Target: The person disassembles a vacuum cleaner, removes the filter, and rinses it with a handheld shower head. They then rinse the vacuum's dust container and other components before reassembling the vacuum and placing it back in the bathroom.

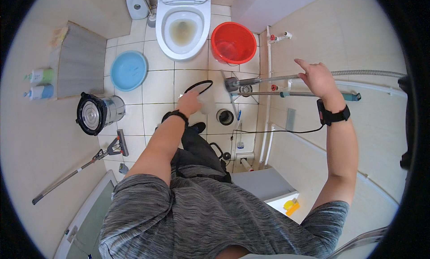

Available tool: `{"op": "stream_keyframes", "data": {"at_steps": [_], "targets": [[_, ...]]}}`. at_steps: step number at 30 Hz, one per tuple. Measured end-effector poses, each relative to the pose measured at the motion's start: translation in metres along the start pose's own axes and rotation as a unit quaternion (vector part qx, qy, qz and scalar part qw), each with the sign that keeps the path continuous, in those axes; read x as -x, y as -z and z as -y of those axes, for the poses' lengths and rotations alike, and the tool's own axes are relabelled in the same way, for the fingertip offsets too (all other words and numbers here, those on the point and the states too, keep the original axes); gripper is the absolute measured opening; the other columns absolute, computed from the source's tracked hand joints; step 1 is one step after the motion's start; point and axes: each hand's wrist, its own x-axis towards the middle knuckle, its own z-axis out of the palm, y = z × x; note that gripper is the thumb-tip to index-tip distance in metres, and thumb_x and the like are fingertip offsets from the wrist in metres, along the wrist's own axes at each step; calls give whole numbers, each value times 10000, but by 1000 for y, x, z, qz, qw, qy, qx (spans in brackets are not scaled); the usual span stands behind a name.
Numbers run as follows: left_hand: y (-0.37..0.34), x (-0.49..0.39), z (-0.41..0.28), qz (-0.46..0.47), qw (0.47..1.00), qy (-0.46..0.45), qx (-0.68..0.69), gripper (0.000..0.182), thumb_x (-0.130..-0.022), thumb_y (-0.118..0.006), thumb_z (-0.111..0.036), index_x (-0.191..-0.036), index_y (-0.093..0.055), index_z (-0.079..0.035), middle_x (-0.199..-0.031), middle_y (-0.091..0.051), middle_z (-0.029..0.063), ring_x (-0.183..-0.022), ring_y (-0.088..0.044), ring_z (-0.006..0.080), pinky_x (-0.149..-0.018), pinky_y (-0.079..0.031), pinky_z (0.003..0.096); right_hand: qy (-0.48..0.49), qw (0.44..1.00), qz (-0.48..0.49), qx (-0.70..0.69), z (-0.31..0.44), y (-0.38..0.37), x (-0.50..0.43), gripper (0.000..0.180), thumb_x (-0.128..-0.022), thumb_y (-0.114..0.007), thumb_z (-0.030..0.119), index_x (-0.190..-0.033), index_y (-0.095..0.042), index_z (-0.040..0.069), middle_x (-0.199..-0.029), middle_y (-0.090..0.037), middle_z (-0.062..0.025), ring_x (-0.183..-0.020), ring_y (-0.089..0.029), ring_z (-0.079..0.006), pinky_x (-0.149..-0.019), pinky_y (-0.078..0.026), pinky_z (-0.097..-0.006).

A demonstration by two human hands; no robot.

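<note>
Low over the floor, my left hand (189,102) grips a part with a black ring rim (209,83) and a pale translucent body (207,103). My right hand (317,77) is raised at the right, index finger extended and the other fingers curled. Behind it run a ribbed metal hose (366,71) and a grey tube (278,79); whether the palm holds either is hidden. That tube leads down to a grey head (231,84) above the floor. A round black-rimmed part (225,117) stands on the tiles to the right of my left hand.
Ahead are a toilet (183,54), a red bucket (235,57) and a blue basin (128,70). A clear canister (114,108) with a black rim stands left. One mop (90,163) leans there; another pole (299,94) leans right. A floor drain (246,90) and a grey-topped cabinet (262,183) are right.
</note>
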Motion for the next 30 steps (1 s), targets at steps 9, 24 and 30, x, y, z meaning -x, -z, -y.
{"op": "stream_keyframes", "data": {"at_steps": [9, 24, 30], "targets": [[20, 102, 152, 103, 983, 149, -28, 542, -782, -637, -471, -1083, -609, -20, -978, -661, 201, -933, -628, 329, -832, -490, 378, -111, 966, 109, 205, -57, -44, -18, 444, -900, -379, 89, -1329, -448, 180, -984, -671, -114, -943, -633, -295, -924, -413, -494], [170, 134, 153, 137, 986, 62, -77, 476, -742, -709, -376, -1096, -607, -74, -1025, -643, 146, -942, -614, 307, -834, -486, 375, -318, 912, 110, 236, -142, -80, -19, 406, -930, -326, 111, -1294, -490, 187, -1029, -667, -117, -1013, -613, -282, -968, -372, -446], [189, 91, 196, 242, 966, 15, -91, 509, -751, -691, -419, -1125, -601, -86, -1062, -628, 155, -1011, -576, 331, -874, -458, 404, -346, 893, 135, 255, -137, -82, -29, 415, -908, -364, 95, -1296, -492, 170, -1140, -623, -113, -1115, -549, -264, -951, -379, -425]]}}
